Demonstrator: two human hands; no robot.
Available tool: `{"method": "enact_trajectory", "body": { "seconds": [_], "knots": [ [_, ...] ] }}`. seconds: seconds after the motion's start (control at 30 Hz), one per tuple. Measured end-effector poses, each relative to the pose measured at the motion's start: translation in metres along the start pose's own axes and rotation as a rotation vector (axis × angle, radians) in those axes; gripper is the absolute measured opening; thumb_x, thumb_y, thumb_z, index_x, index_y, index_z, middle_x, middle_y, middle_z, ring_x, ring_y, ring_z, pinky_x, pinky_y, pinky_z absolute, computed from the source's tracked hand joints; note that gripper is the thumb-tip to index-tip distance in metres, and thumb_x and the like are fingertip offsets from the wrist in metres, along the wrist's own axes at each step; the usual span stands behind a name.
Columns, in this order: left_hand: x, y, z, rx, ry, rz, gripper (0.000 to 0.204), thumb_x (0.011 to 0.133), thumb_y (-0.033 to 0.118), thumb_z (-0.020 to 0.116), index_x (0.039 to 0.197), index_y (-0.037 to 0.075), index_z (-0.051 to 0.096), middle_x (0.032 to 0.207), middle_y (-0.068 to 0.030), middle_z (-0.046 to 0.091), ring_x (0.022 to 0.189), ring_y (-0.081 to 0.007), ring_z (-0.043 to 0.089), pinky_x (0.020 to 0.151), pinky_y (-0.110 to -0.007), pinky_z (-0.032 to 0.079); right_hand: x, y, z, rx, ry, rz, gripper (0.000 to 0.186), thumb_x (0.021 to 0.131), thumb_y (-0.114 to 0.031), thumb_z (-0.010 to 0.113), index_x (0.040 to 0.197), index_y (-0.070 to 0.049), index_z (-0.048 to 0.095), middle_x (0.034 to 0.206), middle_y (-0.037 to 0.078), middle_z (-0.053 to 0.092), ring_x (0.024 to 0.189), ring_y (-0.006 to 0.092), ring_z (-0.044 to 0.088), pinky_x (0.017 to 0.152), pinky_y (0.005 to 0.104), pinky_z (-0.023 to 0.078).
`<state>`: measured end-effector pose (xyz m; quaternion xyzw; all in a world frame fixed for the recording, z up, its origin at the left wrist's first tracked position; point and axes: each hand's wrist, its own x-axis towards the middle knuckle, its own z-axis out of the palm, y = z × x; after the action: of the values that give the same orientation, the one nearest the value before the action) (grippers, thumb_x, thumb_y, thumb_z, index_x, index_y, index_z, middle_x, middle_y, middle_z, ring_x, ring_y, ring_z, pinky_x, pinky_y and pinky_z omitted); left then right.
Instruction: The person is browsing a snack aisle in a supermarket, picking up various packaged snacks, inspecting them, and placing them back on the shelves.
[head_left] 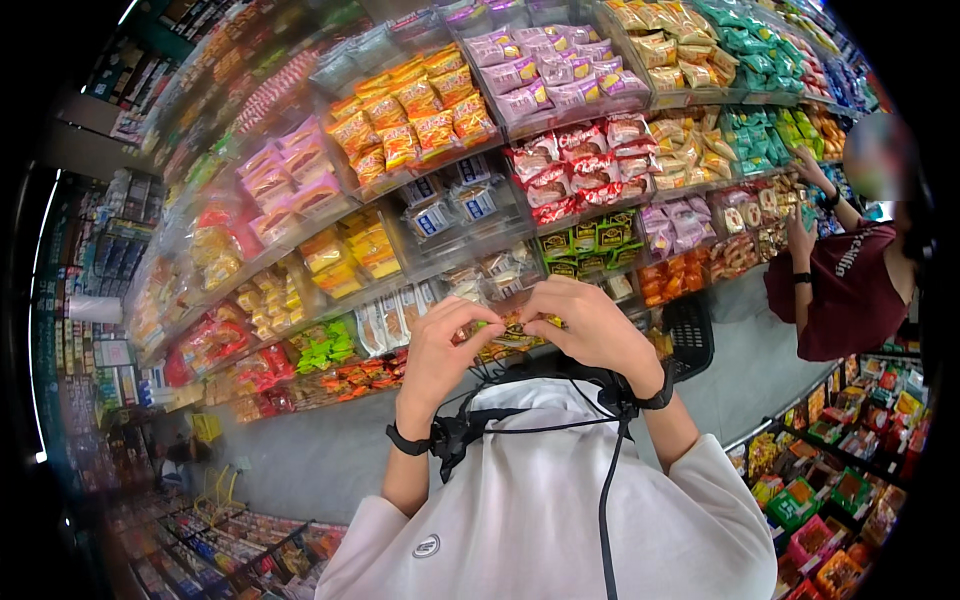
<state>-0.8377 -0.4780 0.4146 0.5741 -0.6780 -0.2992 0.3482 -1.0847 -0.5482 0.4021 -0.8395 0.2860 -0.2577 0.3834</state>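
My left hand [447,335] and my right hand [575,320] are raised side by side before my chest, in front of the snack shelves. On each, thumb and index finger are pressed together in a pinch, the two pinches a short gap apart. Yellow and red wrapping shows between and below the fingertips; I cannot tell whether it is in my fingers or on the shelf behind. Just beyond my hands lie small clear-wrapped packets [490,272] and green-and-black packets [590,245]. White packets [395,318] fill a bin left of my left hand.
Tiered clear bins hold orange packets [415,110], purple packets [555,70] and red packets [580,165]. A black basket [688,335] is right of my right wrist. A person in a maroon shirt [850,285] reaches to the shelf at right. Another snack display [850,480] stands lower right.
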Motion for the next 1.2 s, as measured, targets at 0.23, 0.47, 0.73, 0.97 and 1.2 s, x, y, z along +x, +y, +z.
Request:
{"method": "enact_trajectory", "body": {
  "seconds": [0.23, 0.47, 0.73, 0.97, 1.2],
  "knots": [
    [0.012, 0.021, 0.019, 0.034, -0.008, -0.085, 0.011, 0.095, 0.012, 0.085, 0.102, 0.005, 0.080, 0.097, -0.0032, 0.077, 0.087, -0.0183, 0.069, 0.069, -0.031, 0.052, -0.002, 0.025, -0.019, 0.086, -0.028, -0.018, 0.012, 0.098, -0.014, 0.074, 0.103, -0.003, 0.073, 0.100, 0.013, 0.071, 0.100, 0.0367, 0.069, 0.088, 0.0468, 0.056],
    [0.017, 0.037, 0.039, 0.069, 0.021, -0.160, 0.012, 0.093, 0.008, 0.086, 0.101, 0.002, 0.079, 0.093, -0.0071, 0.076, 0.075, -0.0172, 0.068, 0.069, -0.032, 0.053, -0.007, 0.051, -0.032, 0.260, -0.127, 0.003, 0.012, 0.099, -0.010, 0.073, 0.107, -0.001, 0.073, 0.101, 0.015, 0.072, 0.098, 0.0382, 0.070, 0.086, 0.0461, 0.055],
    [0.015, 0.039, 0.056, 0.097, -0.002, -0.323, 0.014, 0.094, 0.012, 0.085, 0.104, 0.005, 0.080, 0.098, -0.0075, 0.078, 0.084, -0.0202, 0.073, 0.073, -0.032, 0.057, -0.015, 0.075, -0.034, 0.311, -0.124, -0.049, 0.017, 0.093, -0.004, 0.079, 0.109, 0.000, 0.077, 0.098, 0.014, 0.071, 0.097, 0.0356, 0.071, 0.085, 0.0441, 0.056],
    [0.020, 0.040, 0.069, 0.071, 0.031, -0.274, 0.015, 0.094, 0.013, 0.086, 0.105, 0.005, 0.079, 0.098, -0.0068, 0.077, 0.082, -0.0203, 0.070, 0.072, -0.032, 0.056, -0.023, 0.079, -0.046, 0.360, -0.083, 0.014, 0.015, 0.094, -0.004, 0.079, 0.109, -0.001, 0.077, 0.098, 0.013, 0.071, 0.092, 0.0353, 0.070, 0.083, 0.0441, 0.056],
    [0.030, 0.052, 0.075, 0.067, -0.028, -0.276, 0.014, 0.095, 0.009, 0.085, 0.106, 0.003, 0.081, 0.099, -0.0047, 0.079, 0.077, -0.0127, 0.068, 0.069, -0.028, 0.052, -0.033, 0.081, -0.058, 0.194, -0.056, -0.002, 0.012, 0.090, -0.008, 0.081, 0.100, -0.002, 0.076, 0.096, 0.012, 0.071, 0.098, 0.0340, 0.067, 0.088, 0.0450, 0.054]
  ]
}}
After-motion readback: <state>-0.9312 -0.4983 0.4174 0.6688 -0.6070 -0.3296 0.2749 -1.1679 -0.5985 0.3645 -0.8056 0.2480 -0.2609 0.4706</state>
